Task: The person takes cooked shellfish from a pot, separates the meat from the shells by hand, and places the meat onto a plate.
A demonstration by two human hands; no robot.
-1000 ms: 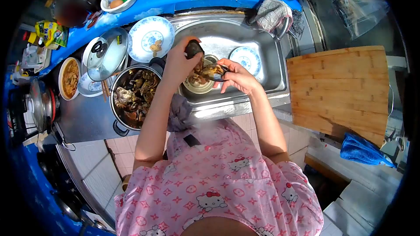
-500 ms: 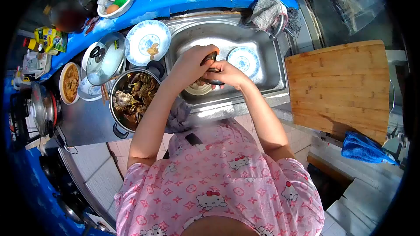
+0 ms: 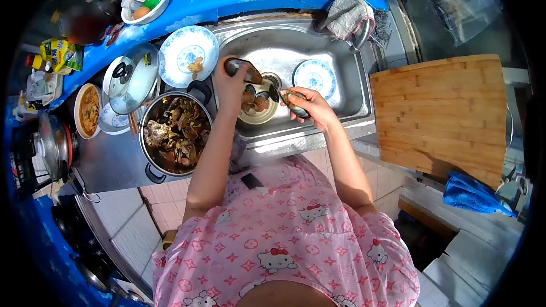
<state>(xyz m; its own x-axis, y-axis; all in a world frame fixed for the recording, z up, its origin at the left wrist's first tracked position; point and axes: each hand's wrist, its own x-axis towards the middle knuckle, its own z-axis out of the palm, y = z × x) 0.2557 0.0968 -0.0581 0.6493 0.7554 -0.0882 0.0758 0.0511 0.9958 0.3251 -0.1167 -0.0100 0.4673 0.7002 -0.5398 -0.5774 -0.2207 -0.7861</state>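
Over the sink, my left hand (image 3: pixel 228 88) is closed on a dark mussel shell (image 3: pixel 242 70), its inner side partly showing. A little to the right, my right hand (image 3: pixel 316 109) grips another mussel shell half (image 3: pixel 293 103) with brownish meat in it. The two shells are apart. Between and below them, a pale bowl (image 3: pixel 267 117) in the sink holds several shells, partly hidden by my left hand. Left of the sink stands a pot (image 3: pixel 147 153) full of dark cooked shellfish. Behind it, a blue-patterned plate (image 3: pixel 175 51) carries a few pieces of meat.
The metal sink (image 3: pixel 350 51) also holds a small patterned plate (image 3: pixel 314 79). A wooden cutting board (image 3: pixel 438 113) lies to the right, with a blue cloth (image 3: pixel 475 193) below it. At left are a glass lid (image 3: pixel 133 88) and a bowl of food (image 3: pixel 88 112).
My hands were together on the dark shell over the bowl. They have moved apart, left hand leftward and right hand rightward, each with a shell piece.
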